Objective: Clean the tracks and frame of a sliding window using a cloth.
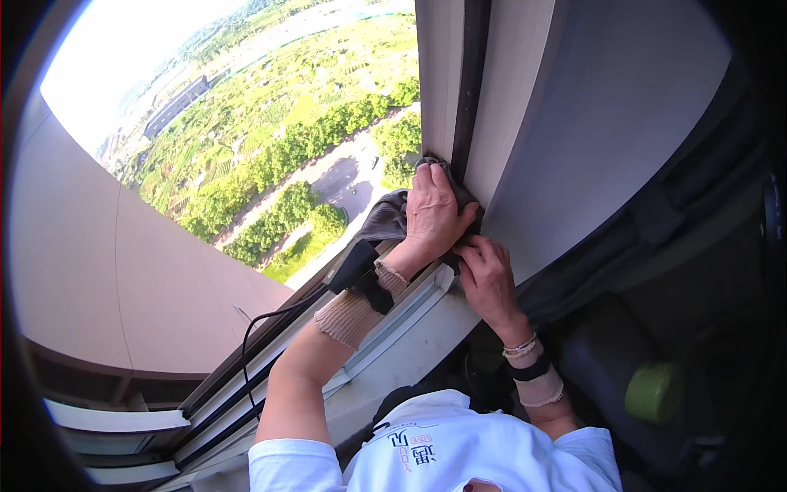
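A dark grey cloth (pixel 386 216) is bunched into the lower corner of the window frame (pixel 444 80), where the upright meets the sill tracks. My left hand (pixel 432 212) lies over it, pressing it against the frame with fingers pointing up the upright. Just below and to the right, my right hand (pixel 489 270) has its fingertips on the cloth's lower edge by the inner wall. Part of the cloth is hidden beneath both hands. A black device (pixel 351 267) is strapped over the knitted cuff on my left wrist.
A black cable (pixel 246 357) loops from the wrist device down across the sliding-window tracks (pixel 230 400). Beyond the opening is a long drop to trees and a road (pixel 344 178). A dark curtain (pixel 652 215) hangs at right, near a green cylindrical object (pixel 654 392).
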### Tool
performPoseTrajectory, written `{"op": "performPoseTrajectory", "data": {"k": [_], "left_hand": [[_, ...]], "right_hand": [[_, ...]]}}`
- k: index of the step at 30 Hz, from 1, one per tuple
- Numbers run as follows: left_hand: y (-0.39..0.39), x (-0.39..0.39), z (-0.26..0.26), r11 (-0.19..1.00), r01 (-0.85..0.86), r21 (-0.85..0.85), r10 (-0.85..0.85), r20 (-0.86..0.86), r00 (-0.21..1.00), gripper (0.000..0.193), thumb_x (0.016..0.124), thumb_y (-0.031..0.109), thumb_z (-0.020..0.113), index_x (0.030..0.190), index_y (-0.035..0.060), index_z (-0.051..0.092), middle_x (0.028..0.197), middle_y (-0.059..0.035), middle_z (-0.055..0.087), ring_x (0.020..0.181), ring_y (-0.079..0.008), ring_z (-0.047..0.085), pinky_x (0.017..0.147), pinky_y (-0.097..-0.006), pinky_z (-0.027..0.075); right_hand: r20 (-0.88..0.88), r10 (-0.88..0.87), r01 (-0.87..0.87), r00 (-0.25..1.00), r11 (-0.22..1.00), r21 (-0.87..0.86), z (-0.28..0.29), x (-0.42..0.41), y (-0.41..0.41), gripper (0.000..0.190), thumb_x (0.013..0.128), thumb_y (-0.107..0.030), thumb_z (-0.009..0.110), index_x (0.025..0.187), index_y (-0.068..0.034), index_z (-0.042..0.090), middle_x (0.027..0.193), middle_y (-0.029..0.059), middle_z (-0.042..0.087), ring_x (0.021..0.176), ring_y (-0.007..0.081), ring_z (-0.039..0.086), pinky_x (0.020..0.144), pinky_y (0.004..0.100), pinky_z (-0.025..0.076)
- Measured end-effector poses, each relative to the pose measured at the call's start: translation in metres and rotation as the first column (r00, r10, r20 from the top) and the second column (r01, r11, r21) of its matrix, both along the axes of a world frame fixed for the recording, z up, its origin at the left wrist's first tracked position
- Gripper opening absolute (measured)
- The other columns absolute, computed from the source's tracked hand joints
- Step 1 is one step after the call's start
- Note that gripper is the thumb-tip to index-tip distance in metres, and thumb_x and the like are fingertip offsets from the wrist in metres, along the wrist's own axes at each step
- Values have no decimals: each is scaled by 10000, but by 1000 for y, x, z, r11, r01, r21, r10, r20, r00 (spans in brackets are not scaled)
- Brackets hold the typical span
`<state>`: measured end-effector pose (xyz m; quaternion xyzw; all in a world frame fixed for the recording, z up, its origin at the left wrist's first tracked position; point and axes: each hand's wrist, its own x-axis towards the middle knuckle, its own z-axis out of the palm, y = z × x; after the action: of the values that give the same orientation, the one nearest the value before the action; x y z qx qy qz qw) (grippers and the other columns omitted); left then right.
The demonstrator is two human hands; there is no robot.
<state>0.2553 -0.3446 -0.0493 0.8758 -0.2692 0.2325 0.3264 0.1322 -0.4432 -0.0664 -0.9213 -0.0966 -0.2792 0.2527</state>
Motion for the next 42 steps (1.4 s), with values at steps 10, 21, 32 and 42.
{"op": "performPoseTrajectory", "data": {"k": [10,21,32,42], "left_hand": [[59,-22,48,844,281,457,-146,-308,940,415,744,180,731,1003,-30,483,1028,-253,545,976,-417,603,806,-499,504],[92,-45,61,753,344,561,-348,-103,932,342,718,205,774,1010,77,650,1020,-98,566,1015,-302,546,811,-447,480],[76,-30,70,961,27,274,-8,-73,997,174,795,158,649,859,5,596,894,-149,583,887,-335,599,740,-443,500],[91,-32,74,899,12,438,35,-99,994,234,816,229,680,865,13,605,900,-141,598,921,-309,609,758,-430,518]], "right_hand": [[-83,74,-72,994,997,35,-19,-17,-19,130,829,-15,649,957,-30,660,999,106,627,969,301,617,881,423,465],[-193,72,-47,978,990,132,-3,-18,-18,100,869,-47,649,964,-17,653,893,138,656,796,322,673,692,402,537],[-212,124,-43,969,936,349,10,-3,17,242,859,-73,690,1062,-38,563,812,121,663,712,294,685,600,396,541],[0,-152,146,988,950,-278,22,43,7,204,878,-68,625,1070,-22,676,1107,125,639,1125,257,574,945,395,470]]}}
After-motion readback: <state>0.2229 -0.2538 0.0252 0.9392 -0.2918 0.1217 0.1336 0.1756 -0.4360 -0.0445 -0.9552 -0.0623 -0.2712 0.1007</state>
